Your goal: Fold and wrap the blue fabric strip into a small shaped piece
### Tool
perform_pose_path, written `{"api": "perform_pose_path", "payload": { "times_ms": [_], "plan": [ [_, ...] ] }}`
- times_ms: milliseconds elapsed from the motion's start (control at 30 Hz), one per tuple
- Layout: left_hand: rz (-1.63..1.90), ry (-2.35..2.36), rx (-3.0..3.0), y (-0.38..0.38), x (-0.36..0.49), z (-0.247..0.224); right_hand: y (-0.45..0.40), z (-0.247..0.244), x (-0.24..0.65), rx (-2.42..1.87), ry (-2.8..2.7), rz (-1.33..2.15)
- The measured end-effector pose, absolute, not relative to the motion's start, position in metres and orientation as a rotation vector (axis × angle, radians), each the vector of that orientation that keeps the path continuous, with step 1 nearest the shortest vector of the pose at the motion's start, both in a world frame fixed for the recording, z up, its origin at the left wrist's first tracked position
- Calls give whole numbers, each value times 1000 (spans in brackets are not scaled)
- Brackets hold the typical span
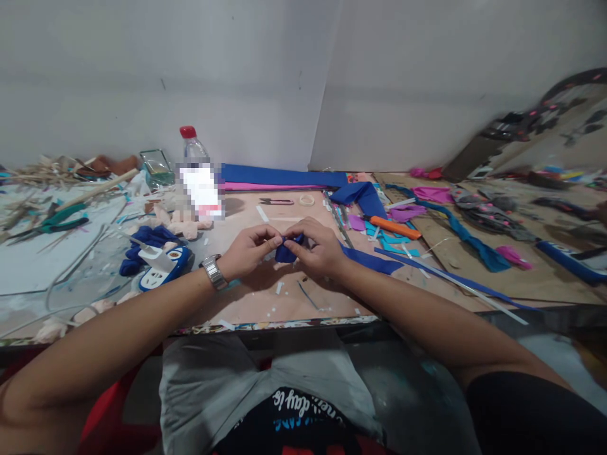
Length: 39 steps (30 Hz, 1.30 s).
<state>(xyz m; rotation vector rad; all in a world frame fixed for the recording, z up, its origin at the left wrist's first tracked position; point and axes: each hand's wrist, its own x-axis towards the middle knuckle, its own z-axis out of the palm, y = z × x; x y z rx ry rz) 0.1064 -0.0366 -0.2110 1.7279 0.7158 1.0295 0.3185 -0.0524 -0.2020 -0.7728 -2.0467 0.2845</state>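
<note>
Both hands meet over the middle of the table, pinching a small dark blue piece of crepe-like material (285, 254). My left hand (249, 253), with a metal watch on the wrist, grips its left edge between thumb and finger. On the other side, my right hand (318, 248) has thumb and fingers closed on the same piece, part of which is hidden behind them. A blue strip (372, 260) lies on the table to the right of my right hand. Beyond the hands are small thread snips (276, 201) and a tape ring (306, 200).
Left of my hands stand a power socket (164, 268) with a plugged-in charger, dark blue bunched pieces (150, 240) and green-handled pliers (61, 221). A red-capped bottle (193, 145) stands behind a blurred phone screen (203, 189). To the right lie an orange cutter (396, 227) and coloured scraps (408, 212).
</note>
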Motion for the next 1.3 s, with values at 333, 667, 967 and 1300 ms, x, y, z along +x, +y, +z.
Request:
{"api": "perform_pose_path", "payload": {
  "times_ms": [333,667,967,1300],
  "plan": [
    [950,692,1701,-41,109,-216,-54,-202,317,-788,-2043,278],
    [871,715,1743,-41,108,-214,-54,-204,319,-865,-2013,305],
    [860,749,1864,-38,107,-213,-52,-207,320,-878,-2026,308],
    [1104,797,2045,-41,106,-208,-50,-205,318,-853,-2053,266]
  ]
}}
